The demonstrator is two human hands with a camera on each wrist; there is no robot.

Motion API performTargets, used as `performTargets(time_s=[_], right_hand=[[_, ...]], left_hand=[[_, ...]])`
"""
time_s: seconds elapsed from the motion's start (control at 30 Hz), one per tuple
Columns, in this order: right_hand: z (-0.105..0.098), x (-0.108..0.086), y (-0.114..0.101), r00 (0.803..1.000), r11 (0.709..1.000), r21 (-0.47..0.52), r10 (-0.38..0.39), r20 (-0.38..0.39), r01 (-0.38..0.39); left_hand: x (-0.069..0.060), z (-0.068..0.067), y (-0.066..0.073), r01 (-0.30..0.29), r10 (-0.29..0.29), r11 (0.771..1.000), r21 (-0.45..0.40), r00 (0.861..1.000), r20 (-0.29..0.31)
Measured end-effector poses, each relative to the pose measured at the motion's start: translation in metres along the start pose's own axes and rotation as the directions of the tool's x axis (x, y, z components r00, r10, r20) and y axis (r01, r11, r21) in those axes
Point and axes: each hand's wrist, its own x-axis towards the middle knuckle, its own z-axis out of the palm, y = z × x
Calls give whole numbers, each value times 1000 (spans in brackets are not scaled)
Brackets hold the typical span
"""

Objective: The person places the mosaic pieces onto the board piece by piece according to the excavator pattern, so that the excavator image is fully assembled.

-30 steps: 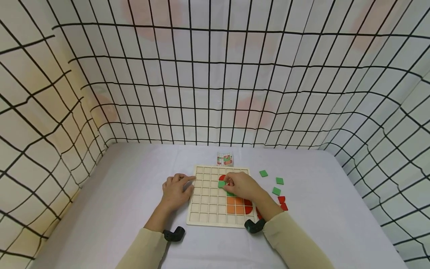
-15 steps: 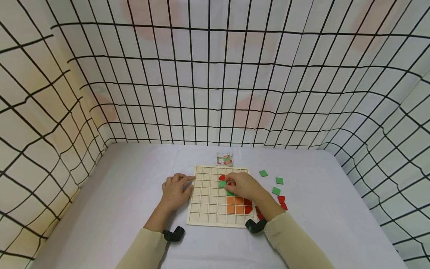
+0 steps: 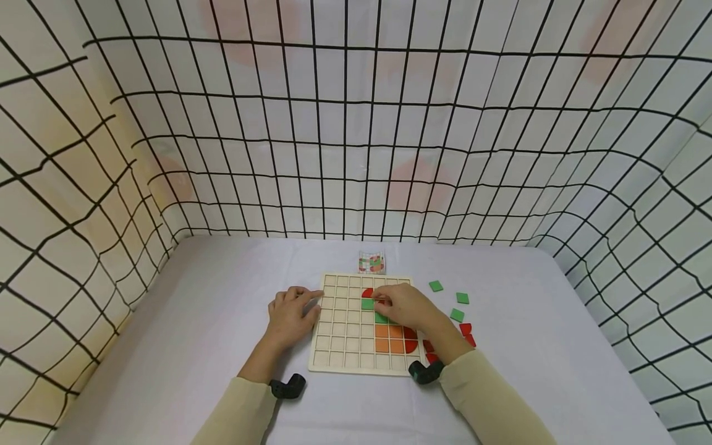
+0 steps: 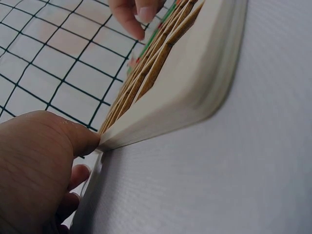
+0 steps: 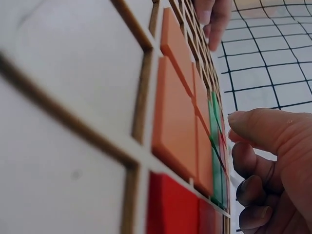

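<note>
A pale gridded wooden board (image 3: 339,330) lies on the table, bearing coloured tiles. My left hand (image 3: 288,318) rests at its left edge, with index finger and thumb touching the rim; the left wrist view shows the thumb (image 4: 80,139) against a corner. My right hand (image 3: 408,306) is over the board's upper right part. Its thumb and index fingertips are slightly apart beside a green square tile (image 3: 368,304), and no piece shows between them in the right wrist view. A red rounded tile (image 3: 368,293) sits just above the green one. Orange square tiles (image 3: 389,339) fill cells lower down.
Loose green tiles (image 3: 457,315) and red pieces (image 3: 466,330) lie right of the board. More red pieces (image 3: 429,352) are by its lower right edge, partly under my right forearm. A small pattern card (image 3: 371,262) stands behind the board. Black wire mesh (image 3: 356,164) surrounds the table.
The green tile by my right fingertips has shifted slightly and sits straighter in its cell. My right hand has moved a little to the right. My left hand has stayed in place.
</note>
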Motion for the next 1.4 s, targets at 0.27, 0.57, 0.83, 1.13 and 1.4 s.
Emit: performTargets(time_s=[0.27,0.57,0.83,1.13,1.4], right_hand=[[-14,-5,21,996,995,34,92,16,-93],[-32,-20,64,970,970,58,239,-48,-236],[-41,-32,101,945,943,96,323,-40,-318],[-48,-34,117,936,934,81,351,-30,-348],[-44,-32,123,951,952,27,307,-38,-306]], left_hand=[[0,-1,1,-1,1,1000,-7,1000,-1],[0,-3,1,6,-6,1000,-4,1000,5],[-1,-4,2,5,-5,1000,-4,1000,1],[-1,-2,0,1,-1,1000,-1,1000,0],[1,4,-5,-13,13,1000,-1,1000,-27]])
